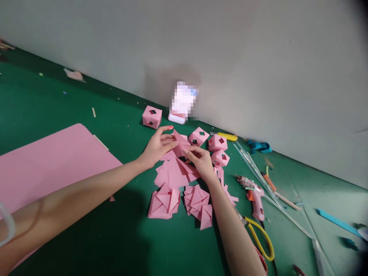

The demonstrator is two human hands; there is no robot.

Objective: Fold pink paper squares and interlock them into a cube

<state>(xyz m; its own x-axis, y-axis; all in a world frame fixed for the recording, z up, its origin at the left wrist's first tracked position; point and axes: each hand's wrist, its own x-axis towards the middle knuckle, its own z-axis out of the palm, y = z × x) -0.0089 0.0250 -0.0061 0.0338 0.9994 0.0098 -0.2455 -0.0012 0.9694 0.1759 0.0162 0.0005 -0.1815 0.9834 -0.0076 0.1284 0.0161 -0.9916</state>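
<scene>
Between my two hands is a folded piece of pink paper point(181, 142), one corner pointing up. My left hand point(159, 145) pinches its left side, with the index finger stretched out above. At the lower right edge, the thumb and fingers of my right hand point(200, 159) are closed on the same piece. Loose pink paper sheets point(171, 172) lie fanned out just below. Nearer to me are a stack of folded paper squares point(164, 203) and a pile of smaller folded pieces point(197, 201). Finished-looking paper cubes with diamond holes point(152, 117) stand beyond and beside my hands.
A blurred phone point(182, 103) leans against the wall point(258, 69). On the right lie a pink glue gun point(254, 193), yellow-handled scissors point(261, 237), a yellow cutter point(227, 137) and clear glue sticks point(255, 168). A large pink sheet point(57, 161) covers the left of the green table point(109, 237).
</scene>
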